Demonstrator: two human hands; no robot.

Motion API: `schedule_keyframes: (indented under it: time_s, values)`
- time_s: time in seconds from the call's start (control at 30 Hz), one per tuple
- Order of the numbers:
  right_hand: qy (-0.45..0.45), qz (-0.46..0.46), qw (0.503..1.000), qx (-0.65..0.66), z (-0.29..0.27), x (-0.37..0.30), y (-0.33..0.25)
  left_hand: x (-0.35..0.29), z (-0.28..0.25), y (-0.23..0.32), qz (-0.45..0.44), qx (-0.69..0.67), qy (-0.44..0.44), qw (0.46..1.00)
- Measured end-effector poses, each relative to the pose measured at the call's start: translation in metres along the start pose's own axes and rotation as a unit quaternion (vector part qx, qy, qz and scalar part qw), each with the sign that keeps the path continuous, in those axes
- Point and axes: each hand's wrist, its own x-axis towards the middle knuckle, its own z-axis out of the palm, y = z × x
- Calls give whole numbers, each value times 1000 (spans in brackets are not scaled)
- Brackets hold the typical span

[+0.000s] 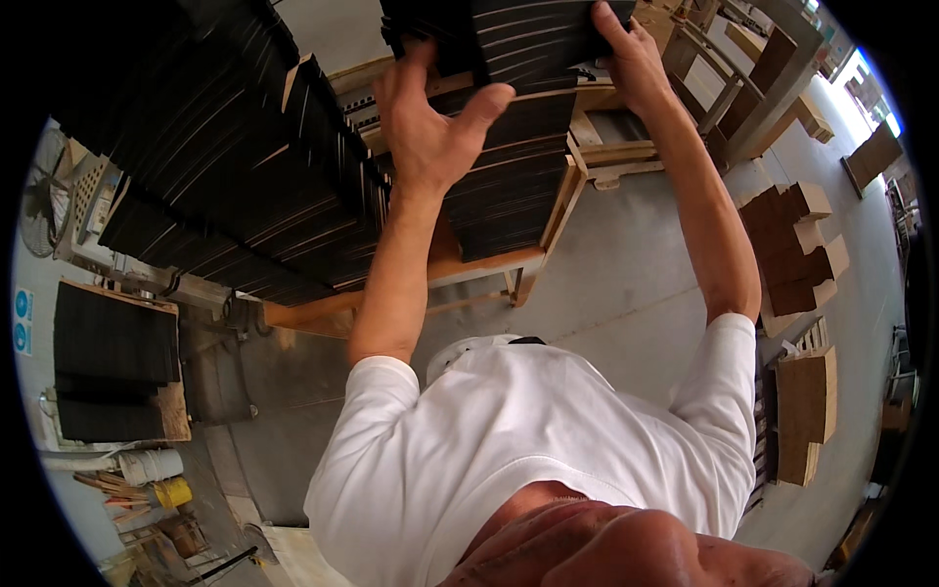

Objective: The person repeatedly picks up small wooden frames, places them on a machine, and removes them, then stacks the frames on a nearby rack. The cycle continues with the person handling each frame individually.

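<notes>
At the top of the head view, a stack of thin black panels [538, 39] with pale lines along the edges is in front of me. My right hand [634, 61] grips its right end, the thumb pressed on the front edges. My left hand [430, 132] is nearest the stack's left end, thumb stretched out and apart from the fingers. Those fingertips reach up against dark panels and are partly hidden. Below the hands, more black panels [504, 210] lie stacked on a wooden frame [494, 262].
Tall piles of black panels [225, 147] fill the left side. Another black stack [115, 347] stands farther left, near a white bucket [152, 466] and a yellow bucket [173, 492]. Brown boxes [807, 401] and cardboard pieces [790, 245] are on the right. A machine frame [778, 83] stands at upper right.
</notes>
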Motion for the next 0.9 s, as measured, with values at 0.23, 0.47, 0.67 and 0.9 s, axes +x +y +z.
schedule_keyframes:
  time_s: [0.23, 0.47, 0.67, 0.9]
  values:
    - [14, 10, 1000, 0, 11, -7, 11, -1, 5, -4, 6, 40, 25, 999]
    - [40, 20, 999, -14, 39, -23, 0, -5, -6, 0, -59, -34, 46, 997]
    - [52, -54, 996, -45, 61, -29, -14, -1, -11, -6, -65, -1, 77, 995]
    - [111, -45, 988, -95, 74, -34, -17, -1, -14, -5, -27, -47, 95, 994]
